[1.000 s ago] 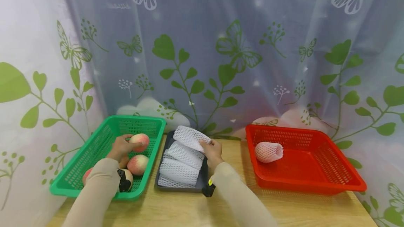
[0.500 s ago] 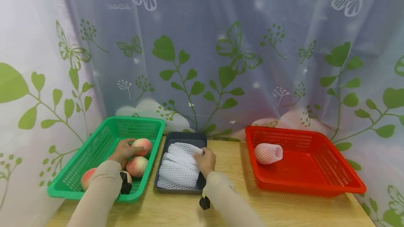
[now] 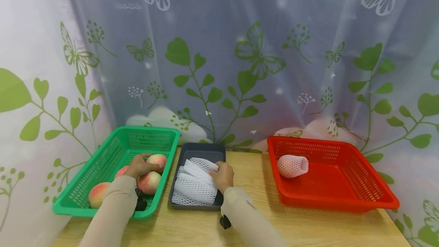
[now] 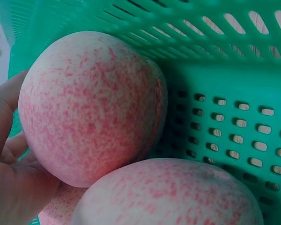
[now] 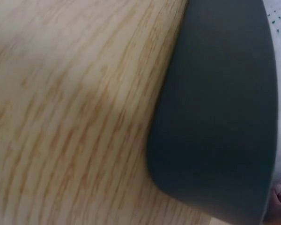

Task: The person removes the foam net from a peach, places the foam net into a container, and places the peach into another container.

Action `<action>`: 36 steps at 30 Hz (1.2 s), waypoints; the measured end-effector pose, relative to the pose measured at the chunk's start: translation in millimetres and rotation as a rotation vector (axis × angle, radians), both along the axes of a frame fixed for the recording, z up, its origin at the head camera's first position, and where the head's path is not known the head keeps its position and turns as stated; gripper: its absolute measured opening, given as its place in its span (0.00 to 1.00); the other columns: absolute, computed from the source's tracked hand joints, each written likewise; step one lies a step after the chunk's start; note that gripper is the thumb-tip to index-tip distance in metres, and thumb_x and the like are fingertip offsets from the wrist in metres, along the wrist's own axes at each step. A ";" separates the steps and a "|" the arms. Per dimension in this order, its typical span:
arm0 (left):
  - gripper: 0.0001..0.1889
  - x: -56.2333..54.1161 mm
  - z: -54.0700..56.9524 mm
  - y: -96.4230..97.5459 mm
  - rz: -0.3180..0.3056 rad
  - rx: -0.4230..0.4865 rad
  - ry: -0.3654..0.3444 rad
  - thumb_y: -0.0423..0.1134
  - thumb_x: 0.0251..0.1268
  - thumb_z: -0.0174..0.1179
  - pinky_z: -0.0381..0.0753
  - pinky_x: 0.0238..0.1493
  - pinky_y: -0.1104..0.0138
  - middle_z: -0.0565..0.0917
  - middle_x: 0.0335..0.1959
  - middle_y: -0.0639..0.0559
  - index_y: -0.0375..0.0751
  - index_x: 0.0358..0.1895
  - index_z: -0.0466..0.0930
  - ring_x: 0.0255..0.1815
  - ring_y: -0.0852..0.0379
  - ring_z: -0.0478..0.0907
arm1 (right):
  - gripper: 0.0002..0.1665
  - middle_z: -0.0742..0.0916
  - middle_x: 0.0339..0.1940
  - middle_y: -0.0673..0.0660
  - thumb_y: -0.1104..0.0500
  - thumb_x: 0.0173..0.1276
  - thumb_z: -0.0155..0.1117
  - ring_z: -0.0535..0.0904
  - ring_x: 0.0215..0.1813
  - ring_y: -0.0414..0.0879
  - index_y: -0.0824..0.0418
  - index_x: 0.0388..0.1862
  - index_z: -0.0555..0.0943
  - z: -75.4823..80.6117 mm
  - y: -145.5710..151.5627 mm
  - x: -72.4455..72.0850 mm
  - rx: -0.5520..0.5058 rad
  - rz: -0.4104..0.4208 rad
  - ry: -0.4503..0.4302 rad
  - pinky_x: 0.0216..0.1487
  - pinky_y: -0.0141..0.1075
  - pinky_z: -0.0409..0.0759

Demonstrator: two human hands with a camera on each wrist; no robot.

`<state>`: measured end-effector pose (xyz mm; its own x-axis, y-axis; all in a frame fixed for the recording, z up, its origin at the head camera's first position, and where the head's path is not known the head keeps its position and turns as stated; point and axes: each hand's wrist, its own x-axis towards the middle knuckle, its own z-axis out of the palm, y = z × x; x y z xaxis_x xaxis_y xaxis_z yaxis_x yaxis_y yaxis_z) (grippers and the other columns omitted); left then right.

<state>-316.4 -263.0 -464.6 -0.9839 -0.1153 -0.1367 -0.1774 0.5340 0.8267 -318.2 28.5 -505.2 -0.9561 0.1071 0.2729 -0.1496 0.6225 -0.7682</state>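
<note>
My left hand (image 3: 140, 166) grips a pink-and-cream peach (image 4: 91, 110) inside the green basket (image 3: 61, 204), with fingers curled at its side in the left wrist view. Right beside it lies another peach (image 4: 173, 197), and a third peach (image 3: 97, 194) sits toward the basket's near left. Over the dark grey tray (image 3: 202, 147), my right hand (image 3: 223, 177) pinches the right end of a white foam fruit net (image 3: 205, 164). Several more foam nets (image 3: 193, 188) lie in that tray. In the right wrist view the tray's wall (image 5: 215, 112) hides most of the hand.
A red basket (image 3: 339, 201) stands at the right, holding a peach in a foam net (image 3: 291, 166) at its left side. Wooden table (image 3: 250, 186) shows between the tray and the red basket. A patterned curtain (image 3: 219, 68) hangs behind.
My right hand has lowered the foam net from above the tray's back edge onto the others and moved slightly nearer. My left hand has shifted a little right and nearer with its peach.
</note>
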 end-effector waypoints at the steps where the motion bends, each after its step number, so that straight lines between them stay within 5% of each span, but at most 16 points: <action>1: 0.40 -0.4 -0.5 -0.1 0.004 -0.009 0.001 0.40 0.53 0.69 0.78 0.46 0.47 0.69 0.56 0.22 0.22 0.65 0.61 0.52 0.30 0.73 | 0.08 0.85 0.26 0.57 0.64 0.54 0.74 0.80 0.30 0.52 0.65 0.33 0.85 0.3 -0.3 0.3 -0.002 -0.001 -0.005 0.30 0.42 0.78; 9: 0.41 -1.2 -2.5 0.7 0.018 -0.021 -0.025 0.41 0.54 0.69 0.77 0.49 0.45 0.67 0.59 0.21 0.23 0.67 0.60 0.55 0.29 0.71 | 0.14 0.87 0.35 0.63 0.64 0.54 0.74 0.83 0.40 0.59 0.67 0.39 0.84 1.5 -0.5 0.7 -0.027 -0.008 -0.030 0.41 0.49 0.82; 23: 0.42 0.1 -0.6 -1.0 0.027 0.046 -0.051 0.38 0.56 0.67 0.74 0.53 0.43 0.63 0.63 0.20 0.23 0.69 0.55 0.59 0.27 0.68 | 0.16 0.87 0.39 0.62 0.62 0.55 0.73 0.82 0.43 0.59 0.66 0.42 0.83 3.4 -2.4 -4.0 -0.085 0.006 -0.054 0.43 0.50 0.81; 36: 0.42 -1.1 7.7 4.2 0.016 0.078 -0.038 0.35 0.61 0.64 0.75 0.56 0.46 0.56 0.67 0.20 0.22 0.71 0.49 0.64 0.27 0.63 | 0.36 0.79 0.59 0.69 0.60 0.61 0.70 0.72 0.62 0.63 0.68 0.65 0.68 17.1 10.2 -16.5 -0.134 0.236 0.035 0.63 0.54 0.69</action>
